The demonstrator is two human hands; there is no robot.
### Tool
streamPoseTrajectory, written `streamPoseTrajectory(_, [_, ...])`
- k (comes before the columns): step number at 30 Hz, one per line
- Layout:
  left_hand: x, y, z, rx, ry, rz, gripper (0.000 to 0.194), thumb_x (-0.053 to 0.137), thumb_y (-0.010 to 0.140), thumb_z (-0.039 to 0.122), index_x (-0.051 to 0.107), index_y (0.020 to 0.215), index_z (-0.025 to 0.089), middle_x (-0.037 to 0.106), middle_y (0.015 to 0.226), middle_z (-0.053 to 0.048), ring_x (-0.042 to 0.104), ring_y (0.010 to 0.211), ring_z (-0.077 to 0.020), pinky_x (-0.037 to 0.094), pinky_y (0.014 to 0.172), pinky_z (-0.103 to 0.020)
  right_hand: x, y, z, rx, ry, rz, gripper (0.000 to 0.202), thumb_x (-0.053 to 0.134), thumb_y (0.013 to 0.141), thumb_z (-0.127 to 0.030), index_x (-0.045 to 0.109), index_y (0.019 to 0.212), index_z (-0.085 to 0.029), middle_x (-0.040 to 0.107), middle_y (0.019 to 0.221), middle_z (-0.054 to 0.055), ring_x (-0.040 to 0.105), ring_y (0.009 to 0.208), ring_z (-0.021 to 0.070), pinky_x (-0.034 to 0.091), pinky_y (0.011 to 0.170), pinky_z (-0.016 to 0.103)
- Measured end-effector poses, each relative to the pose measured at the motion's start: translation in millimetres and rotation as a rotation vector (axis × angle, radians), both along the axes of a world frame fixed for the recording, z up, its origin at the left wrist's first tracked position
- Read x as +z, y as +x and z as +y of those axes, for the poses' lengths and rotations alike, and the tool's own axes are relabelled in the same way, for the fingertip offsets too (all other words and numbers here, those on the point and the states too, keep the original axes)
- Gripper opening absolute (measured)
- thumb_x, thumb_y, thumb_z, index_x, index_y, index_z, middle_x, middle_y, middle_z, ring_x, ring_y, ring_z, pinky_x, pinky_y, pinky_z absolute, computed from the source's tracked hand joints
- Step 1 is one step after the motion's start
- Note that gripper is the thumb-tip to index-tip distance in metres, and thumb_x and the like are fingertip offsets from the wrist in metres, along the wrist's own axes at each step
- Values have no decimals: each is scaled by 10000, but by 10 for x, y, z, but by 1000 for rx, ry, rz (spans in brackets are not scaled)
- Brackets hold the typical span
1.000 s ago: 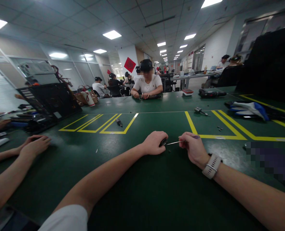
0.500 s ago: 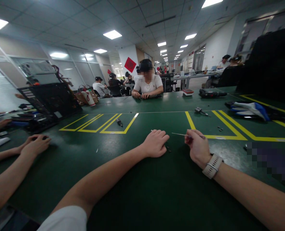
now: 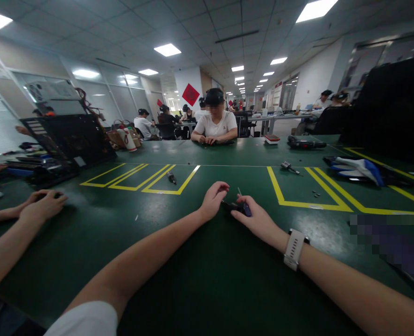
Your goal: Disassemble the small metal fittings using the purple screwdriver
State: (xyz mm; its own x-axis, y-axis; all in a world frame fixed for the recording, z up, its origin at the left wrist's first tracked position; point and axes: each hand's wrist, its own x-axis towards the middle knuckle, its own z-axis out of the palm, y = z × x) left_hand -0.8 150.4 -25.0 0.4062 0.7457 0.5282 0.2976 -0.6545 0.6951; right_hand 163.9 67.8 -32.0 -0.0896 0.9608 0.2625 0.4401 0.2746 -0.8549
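My right hand (image 3: 257, 218) is closed around a slim screwdriver (image 3: 248, 210) with a purple handle. A thin metal shaft shows just above the fingers. Between my hands, just over the green table, is a small black part (image 3: 230, 206), touched by my right thumb and fingers. My left hand (image 3: 214, 199) is curled at the black part's left end. Its inner fingers are partly hidden, so what they grip is unclear.
Yellow tape marks the green table (image 3: 178, 261). A dark metal tool bit (image 3: 171, 177) lies left, a drill chuck (image 3: 289, 167) right, near small nuts (image 3: 316, 194). Blue-white gloves (image 3: 357, 170) and a power tool (image 3: 306, 143) lie farther right. A co-worker's hands (image 3: 45, 205) are at left.
My right hand has moved left and turned, bringing the screwdriver close to my left hand. My left hand has rolled onto its side. The black part now shows between them.
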Motion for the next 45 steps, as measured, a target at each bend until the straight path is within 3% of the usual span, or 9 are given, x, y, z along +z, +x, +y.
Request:
streamPoseTrajectory(4, [-26, -1, 66, 137, -50, -152, 168, 375, 796, 237, 511, 865, 166, 550, 798, -32, 551, 764, -162, 468, 703, -287, 28, -184, 51, 99, 39, -197, 314, 569, 870, -314, 554, 1146, -165, 584, 1157, 76, 592, 985, 216, 484, 828, 440])
streamPoseTrajectory(9, [-17, -10, 62, 199, -68, -235, 145, 416, 794, 232, 534, 853, 172, 562, 773, -18, 552, 726, -148, 466, 677, -275, 86, -398, 122, 158, 100, -411, 303, 558, 879, -304, 553, 1149, -168, 584, 1159, 76, 595, 980, 211, 497, 811, 425])
streamPoseTrajectory(16, [-51, -12, 89, 230, -57, -263, 151, 441, 805, 230, 563, 870, 170, 574, 818, -25, 550, 753, -149, 461, 708, -281, 163, -379, 182, 182, 176, -634, 297, 549, 886, -297, 549, 1155, -171, 581, 1162, 76, 601, 963, 204, 507, 792, 411])
streamPoseTrajectory(25, [-59, -25, 77, 198, -58, -208, 152, 450, 826, 237, 565, 893, 164, 558, 803, -24, 536, 735, -154, 455, 698, -289, 142, 9, 497, 23, 169, -799, 307, 547, 886, -301, 544, 1168, -180, 571, 1186, 80, 595, 980, 208, 501, 808, 418])
streamPoseTrajectory(31, [-47, -29, 73, 166, -86, -173, 155, 450, 830, 248, 565, 891, 163, 555, 804, -19, 530, 720, -147, 445, 682, -281, 97, 510, 705, -127, 86, -859, 300, 543, 889, -304, 547, 1161, -179, 577, 1172, 78, 601, 962, 202, 505, 798, 410])
streamPoseTrajectory(38, [-72, -24, 80, 134, -102, -148, 156, 454, 839, 260, 565, 898, 166, 558, 808, -15, 532, 723, -146, 441, 674, -276, 55, 1094, 748, -289, 7, -880, 302, 543, 889, -304, 546, 1164, -180, 576, 1174, 78, 601, 963, 202, 506, 797, 409])
streamPoseTrajectory(45, [-66, -36, 70, 111, -112, -124, 177, 452, 850, 285, 567, 915, 167, 564, 828, -18, 541, 736, -149, 453, 679, -279, 25, 1196, 756, -350, -28, -871, 306, 546, 887, -304, 544, 1165, -176, 578, 1168, 78, 603, 956, 202, 509, 788, 407])
